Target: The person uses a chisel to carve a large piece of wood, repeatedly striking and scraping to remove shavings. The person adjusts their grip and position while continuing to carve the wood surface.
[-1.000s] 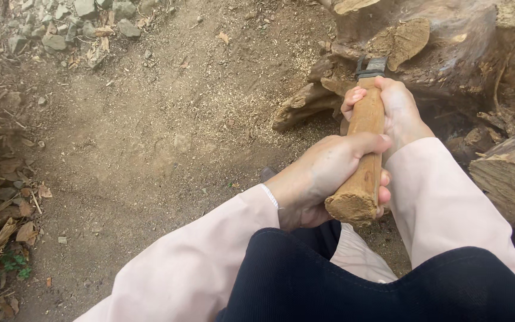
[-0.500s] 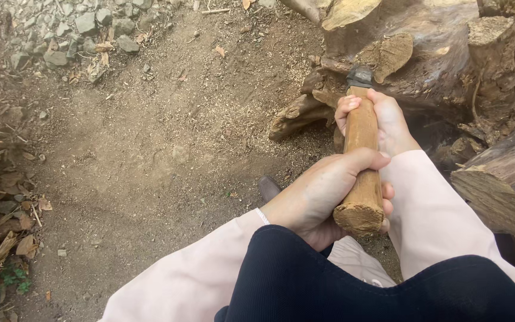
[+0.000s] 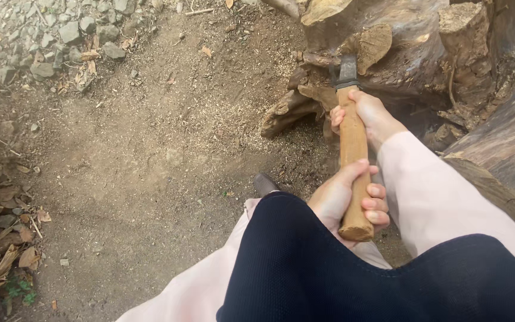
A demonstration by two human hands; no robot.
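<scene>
Two hands hold one wooden axe handle (image 3: pixel 353 149). Left hand (image 3: pixel 344 200) is wrapped tight near its end, right hand (image 3: pixel 372 116) near the metal head (image 3: pixel 347 70), which touches the tree stump (image 3: pixel 412 42).

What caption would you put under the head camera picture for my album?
Two hands, left hand low and right hand high, grip a wooden-handled axe against a tree stump on dirt ground.

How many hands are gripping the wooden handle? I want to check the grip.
2. The left hand wraps the butt end of the wooden handle, near the lap; the right hand holds it just below the metal head.
</scene>
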